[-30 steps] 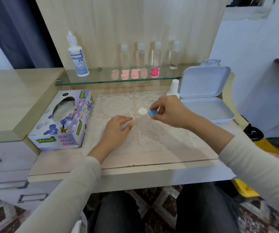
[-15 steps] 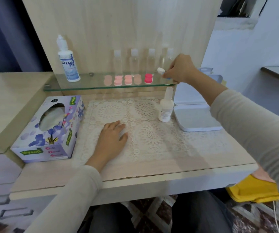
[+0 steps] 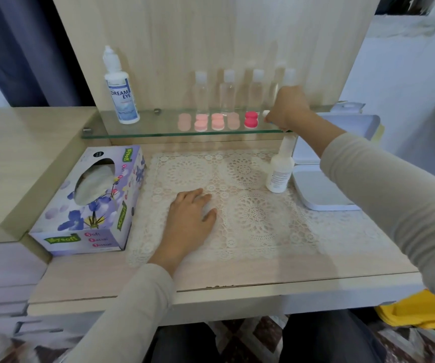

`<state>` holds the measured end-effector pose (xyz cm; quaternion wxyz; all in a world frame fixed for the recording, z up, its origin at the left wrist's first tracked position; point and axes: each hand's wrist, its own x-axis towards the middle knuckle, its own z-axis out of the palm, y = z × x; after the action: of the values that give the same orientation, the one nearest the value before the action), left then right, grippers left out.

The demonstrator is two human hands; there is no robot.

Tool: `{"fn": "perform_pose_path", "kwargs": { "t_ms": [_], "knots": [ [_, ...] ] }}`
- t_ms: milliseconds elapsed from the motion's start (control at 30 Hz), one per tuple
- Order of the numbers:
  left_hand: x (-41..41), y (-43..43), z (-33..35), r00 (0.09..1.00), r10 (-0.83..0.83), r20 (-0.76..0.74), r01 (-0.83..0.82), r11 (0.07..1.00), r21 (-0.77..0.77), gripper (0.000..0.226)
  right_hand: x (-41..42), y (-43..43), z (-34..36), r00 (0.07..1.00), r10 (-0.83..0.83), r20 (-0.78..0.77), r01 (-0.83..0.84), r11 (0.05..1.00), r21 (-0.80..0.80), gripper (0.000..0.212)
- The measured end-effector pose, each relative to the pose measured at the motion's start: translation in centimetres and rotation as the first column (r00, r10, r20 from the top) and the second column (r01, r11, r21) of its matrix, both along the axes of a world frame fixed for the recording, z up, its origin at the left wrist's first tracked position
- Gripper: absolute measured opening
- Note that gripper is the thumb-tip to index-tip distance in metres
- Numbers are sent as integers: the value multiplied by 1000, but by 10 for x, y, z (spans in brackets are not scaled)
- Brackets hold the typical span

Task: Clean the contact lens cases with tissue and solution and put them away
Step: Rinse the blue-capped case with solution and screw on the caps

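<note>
— How is the right hand (image 3: 287,108) seen in the head view?
— It is raised to the glass shelf (image 3: 156,128), with the arm stretched forward and up and the sleeve drawn across the open white box (image 3: 323,195). The fingers are curled downward and closed round a contact lens case (image 3: 266,113). Only its white cap is shown at the fingertips, with a sliver of blue under the hand. Whether the case is touching the glass cannot be told.
— What is found beside those fingers?
— Just left of the fingertips a deep pink lens case (image 3: 251,119) is set on the shelf, and further left a row of paler pink cases (image 3: 217,121). Behind the knuckles four clear bottles (image 3: 228,90) are lined up against the wooden back panel. Far to the left the solution bottle (image 3: 121,90) is stood upright. Directly beneath the hand a small white bottle (image 3: 280,169) is stood on the lace mat (image 3: 258,218).
— And the left hand (image 3: 190,218)?
— It is laid palm down on the mat, with the fingers straight and loosely together and nothing held. The tissue box (image 3: 90,200) is placed just left of its fingers, and a tissue is shown in the opening.
</note>
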<state>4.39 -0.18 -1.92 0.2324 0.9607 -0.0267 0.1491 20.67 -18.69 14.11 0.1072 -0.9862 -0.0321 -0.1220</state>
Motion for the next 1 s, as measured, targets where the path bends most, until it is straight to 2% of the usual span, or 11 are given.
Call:
{"fn": "perform_pose_path", "kwargs": {
  "t_ms": [300,533,767,1000],
  "knots": [
    [-1,-1,2,1000,9,-19,-9,1000,6,44,3,2,-6,999,6,-50,-7,1000,-11,48],
    [-1,0,3,999,14,-32,-14,1000,1,44,-9,4,5,999,-4,43,3,999,40,49],
    [-3,1,4,1000,-4,-5,4,999,-46,40,-48,13,8,977,150,155,-165,982,93,31],
    [-11,5,8,997,-26,-66,21,996,-81,39,-96,25,-25,943,320,92,-332,921,204,28]
  ]
}}
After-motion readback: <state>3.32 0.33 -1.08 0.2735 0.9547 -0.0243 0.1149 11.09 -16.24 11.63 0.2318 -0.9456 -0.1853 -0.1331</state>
